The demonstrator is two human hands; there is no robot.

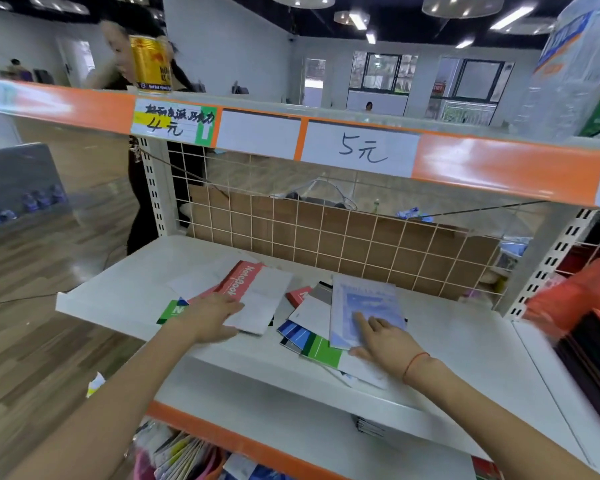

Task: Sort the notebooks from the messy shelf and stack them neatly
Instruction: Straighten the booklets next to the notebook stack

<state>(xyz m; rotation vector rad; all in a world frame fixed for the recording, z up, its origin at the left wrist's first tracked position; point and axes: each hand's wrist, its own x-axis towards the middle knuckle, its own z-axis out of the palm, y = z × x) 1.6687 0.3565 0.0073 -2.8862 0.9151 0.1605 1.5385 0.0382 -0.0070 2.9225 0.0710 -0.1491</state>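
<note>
Several notebooks lie scattered on the white shelf (465,344). On the left, a red-and-white notebook (257,296) lies tilted over a green one (172,310). My left hand (210,318) rests on the red-and-white notebook's near corner with straight fingers. To the right a pale blue notebook (364,306) tops a loose pile with a red notebook (298,295), a blue one (293,332) and a green one (323,351) under it. Flat on the pale blue cover's near edge lies my right hand (385,342), fingers spread.
A white wire grid (326,233) backs the shelf, with cardboard behind it. The upper shelf's orange edge (499,168) carries price labels, and a gold can (150,64) stands on top. A person stands behind the rack at left. More booklets (181,455) fill the shelf below.
</note>
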